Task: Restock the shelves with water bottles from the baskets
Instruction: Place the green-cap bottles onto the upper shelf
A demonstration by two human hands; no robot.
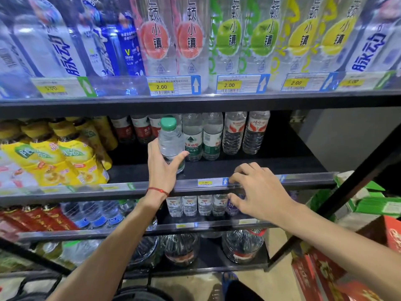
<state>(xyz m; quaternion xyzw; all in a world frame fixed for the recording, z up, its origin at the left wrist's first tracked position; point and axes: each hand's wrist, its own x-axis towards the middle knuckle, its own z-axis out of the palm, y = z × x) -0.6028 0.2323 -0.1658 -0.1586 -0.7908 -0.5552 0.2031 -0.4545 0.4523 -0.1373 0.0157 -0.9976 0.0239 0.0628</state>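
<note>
Bottle of clear plastic (171,140), green-capped, upright in closed grip of left hand (162,168) over bare front of black shelf (260,168); open room rightward; grip of right hand (258,192) pinching clear edge rail (303,178).

On the shelf (249,168), 4 bottles (212,137) stand right of and behind the held bottle (170,140) in the left hand (161,168), drink bottles (65,153) left.

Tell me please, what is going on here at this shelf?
A person is stocking a shop shelf. The left hand grips a green-capped water bottle, roughly upright, at the middle shelf, in front of the back row of bottles. The right hand holds the price rail at the shelf's front edge and has no bottle.
</note>
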